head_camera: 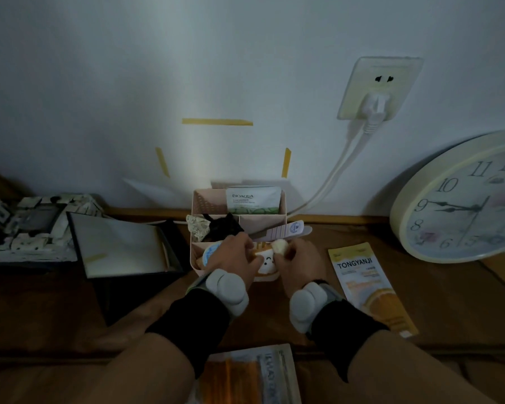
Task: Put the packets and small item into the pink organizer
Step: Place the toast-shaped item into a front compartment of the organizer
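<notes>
The pink organizer (pixel 200 199) stands against the wall with a green-and-white BIOAQUA packet (pixel 252 201) upright in its back compartment. A black item (pixel 220 227) fills the middle left compartment, and a pale pink flat tool (pixel 286 230) lies across the rim. My left hand (pixel 233 258) and my right hand (pixel 296 262) are both at the front compartment, closed around a small plush item (pixel 267 259) with a smiling face and a cream tuft. A yellow TONGYANJI packet (pixel 365 284) lies on the table to the right. An orange packet (pixel 251 374) lies near me.
A dark tray with a pale sheet (pixel 123 246) sits left of the organizer, beside a pile of patterned papers (pixel 32 225). A cream wall clock (pixel 461 199) leans at the right. A wall socket (pixel 376 88) holds white plugs, with cables running down behind the organizer.
</notes>
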